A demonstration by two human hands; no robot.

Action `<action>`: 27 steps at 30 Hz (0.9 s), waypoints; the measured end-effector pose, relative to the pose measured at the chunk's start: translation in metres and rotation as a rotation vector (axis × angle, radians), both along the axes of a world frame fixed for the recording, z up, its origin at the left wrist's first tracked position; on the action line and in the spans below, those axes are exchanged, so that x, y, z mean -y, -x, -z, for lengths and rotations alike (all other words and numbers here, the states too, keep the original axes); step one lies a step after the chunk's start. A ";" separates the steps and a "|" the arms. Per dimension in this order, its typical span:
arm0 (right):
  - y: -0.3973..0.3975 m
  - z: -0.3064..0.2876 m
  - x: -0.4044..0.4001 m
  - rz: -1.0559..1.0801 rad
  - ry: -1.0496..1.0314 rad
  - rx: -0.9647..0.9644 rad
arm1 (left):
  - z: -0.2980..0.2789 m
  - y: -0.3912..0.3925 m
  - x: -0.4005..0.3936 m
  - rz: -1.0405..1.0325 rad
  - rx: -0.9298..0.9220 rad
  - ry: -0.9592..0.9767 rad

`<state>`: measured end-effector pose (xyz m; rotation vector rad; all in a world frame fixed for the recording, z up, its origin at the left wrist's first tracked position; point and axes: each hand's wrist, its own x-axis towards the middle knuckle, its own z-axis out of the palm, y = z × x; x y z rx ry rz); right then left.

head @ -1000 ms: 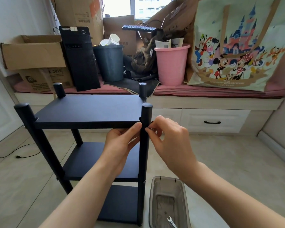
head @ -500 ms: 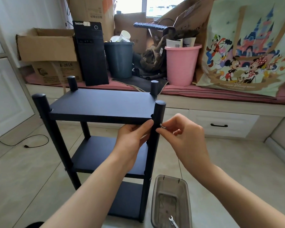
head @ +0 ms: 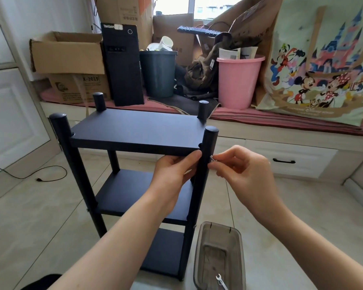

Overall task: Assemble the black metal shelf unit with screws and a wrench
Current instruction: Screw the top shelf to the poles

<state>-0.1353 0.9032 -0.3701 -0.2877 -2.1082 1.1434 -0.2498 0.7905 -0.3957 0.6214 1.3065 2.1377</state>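
Observation:
A black three-tier shelf unit (head: 134,132) stands upright on the tiled floor in front of me. My left hand (head: 174,176) grips its near right post (head: 204,164) just under the top shelf, thumb against the post. My right hand (head: 243,172) pinches a small silver screw (head: 211,158) between thumb and forefinger, right beside that post at the top shelf's level. A small silver wrench (head: 220,281) lies in a translucent grey plastic box (head: 199,254) on the floor, at the foot of that post.
A window bench with white drawers (head: 283,162) runs behind the shelf. On it stand cardboard boxes (head: 67,53), a black computer tower (head: 122,65), a dark bin (head: 158,72), a pink bucket (head: 237,80) and a large cartoon bag (head: 323,65). A black cable (head: 40,176) lies at left.
My view has shifted, so the shelf sits further right and lower in frame. My right hand has drawn slightly back from the post, and the screw now shows at its fingertips.

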 end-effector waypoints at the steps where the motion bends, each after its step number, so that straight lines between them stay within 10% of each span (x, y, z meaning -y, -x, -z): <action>1: 0.000 0.000 0.000 -0.006 0.000 0.000 | 0.000 0.000 0.000 0.003 -0.002 -0.001; 16: 0.001 0.000 -0.007 -0.161 0.230 -0.036 | -0.002 0.000 0.001 0.010 0.005 -0.002; 27: 0.003 0.002 -0.004 0.019 -0.118 0.011 | -0.002 -0.002 0.001 0.008 0.002 -0.010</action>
